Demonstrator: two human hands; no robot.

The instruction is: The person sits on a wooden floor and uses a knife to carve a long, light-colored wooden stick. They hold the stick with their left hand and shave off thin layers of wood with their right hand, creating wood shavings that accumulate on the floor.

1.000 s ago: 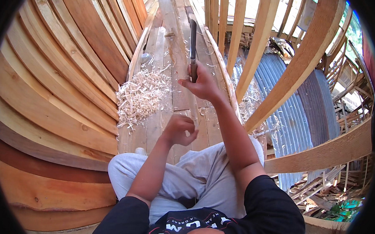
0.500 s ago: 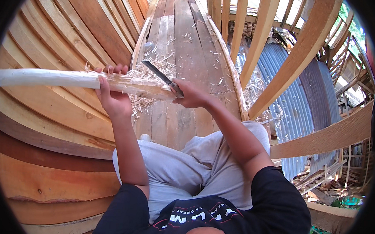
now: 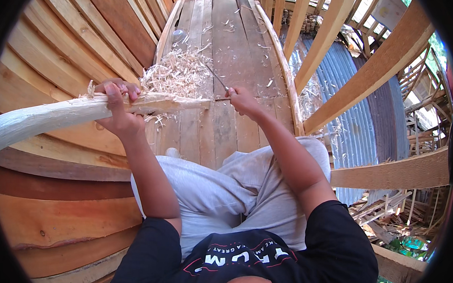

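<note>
A long peeled pale wooden pole (image 3: 50,114) reaches in from the left edge and tapers to a whittled end near the middle. My left hand (image 3: 119,106) is closed round it from below, thumb over the top. Just past the pole's tip, my right hand (image 3: 243,101) grips the handle of a knife (image 3: 220,82). The blade points up and to the left, apart from the wood, and shows nearly edge-on. Curled wood shavings (image 3: 176,74) lie heaped on the floor behind the pole, and a few cling to its top beside my left fingers.
I sit cross-legged on a plank floor (image 3: 221,136). Leaning boards (image 3: 63,48) line the left side. Upright slats (image 3: 319,44) stand along the right, with a corrugated metal sheet (image 3: 347,106) beyond them. A small clear round container (image 3: 179,34) sits behind the shavings.
The knife has come off the pole's end, moving right, and its blade has turned. My left hand and the pole have shifted left, baring more shavings.
</note>
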